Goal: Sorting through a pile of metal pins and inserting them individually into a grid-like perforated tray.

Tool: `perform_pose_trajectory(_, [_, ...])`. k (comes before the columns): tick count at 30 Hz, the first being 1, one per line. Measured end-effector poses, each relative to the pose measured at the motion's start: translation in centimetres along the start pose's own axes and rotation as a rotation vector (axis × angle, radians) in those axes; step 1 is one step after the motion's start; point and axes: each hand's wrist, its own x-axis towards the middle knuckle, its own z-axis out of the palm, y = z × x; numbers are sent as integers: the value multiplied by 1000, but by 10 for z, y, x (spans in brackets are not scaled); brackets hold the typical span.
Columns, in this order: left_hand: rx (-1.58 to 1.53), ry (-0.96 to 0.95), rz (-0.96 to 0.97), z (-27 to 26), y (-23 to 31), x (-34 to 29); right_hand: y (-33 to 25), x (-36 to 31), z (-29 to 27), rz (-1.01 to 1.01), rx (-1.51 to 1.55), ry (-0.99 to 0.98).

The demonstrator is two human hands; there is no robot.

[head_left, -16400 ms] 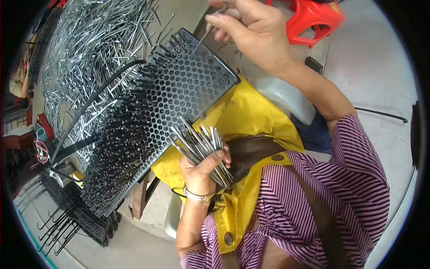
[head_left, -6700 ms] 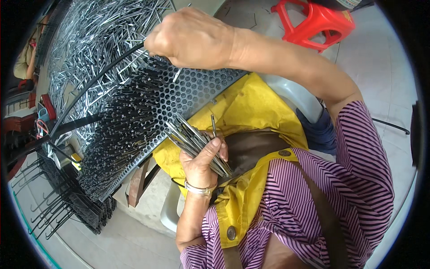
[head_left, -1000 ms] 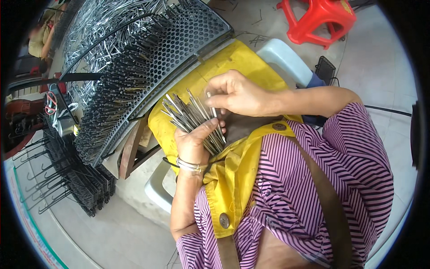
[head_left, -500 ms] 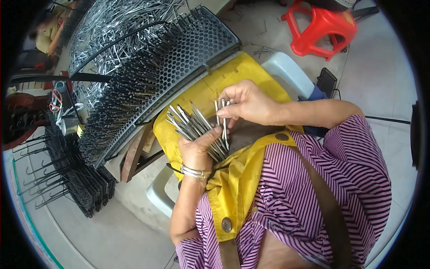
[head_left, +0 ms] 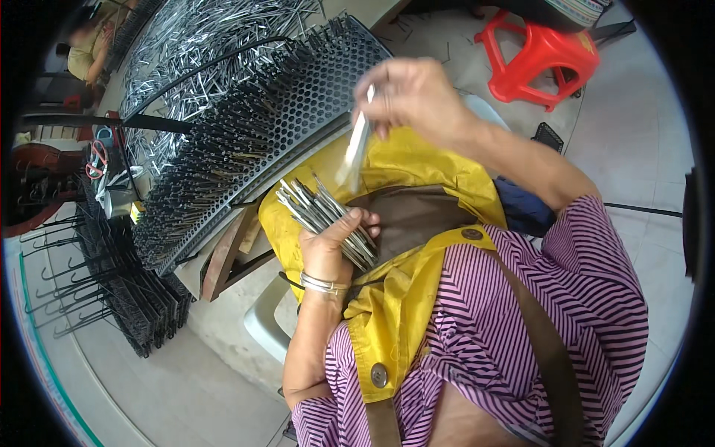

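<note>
My left hand [head_left: 331, 246], with a bangle at its wrist, is closed round a bundle of thin metal rods [head_left: 313, 208] with flattened, holed ends. The bundle slants over the yellow apron [head_left: 439, 164] on my lap. My right hand [head_left: 417, 97] is raised near the right end of a black perforated rack [head_left: 298, 115]. It pinches a few metal rods [head_left: 356, 145], smeared by motion; their exact count cannot be made out. Many dark rods [head_left: 216, 156] stand upright in the rack's holes on its left and along its far side.
A big heap of loose silvery rods [head_left: 216, 52] lies behind the rack. Black hooked racks [head_left: 126, 290] stand at the left, below red-handled scissors [head_left: 97, 160]. A red plastic stool [head_left: 540, 67] is at the far right. Another person [head_left: 86, 56] sits at the far left.
My right hand has lifted away from the bundle, up and forward toward the rack, carrying a few metal rods. My left hand keeps its hold on the bundle with little movement.
</note>
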Motion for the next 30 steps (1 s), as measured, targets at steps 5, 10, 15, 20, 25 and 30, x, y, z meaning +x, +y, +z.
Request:
perform_pose_trajectory(5, [-44, -37, 13, 0, -3, 3, 7, 62, -6, -181, 61, 176])
perform_pose_trajectory(10, [-50, -45, 14, -2, -3, 3, 19, 84, -5, -393, -282, 222])
perform_pose_trajectory(15, [-49, -36, 6, -1, -3, 2, 22, 86, 1, -555, -299, 201])
perform_pose_trajectory(20, [-48, -38, 5, -2, -3, 2, 22, 79, 3, -631, -542, 187])
perform_pose_trajectory(25, [-64, -41, 10, -2, -4, 3, 17, 75, 4, -742, -711, 107])
perform_pose_trajectory(30, [-66, -39, 11, -3, -4, 3, 14, 77, 4, -878, -776, 30])
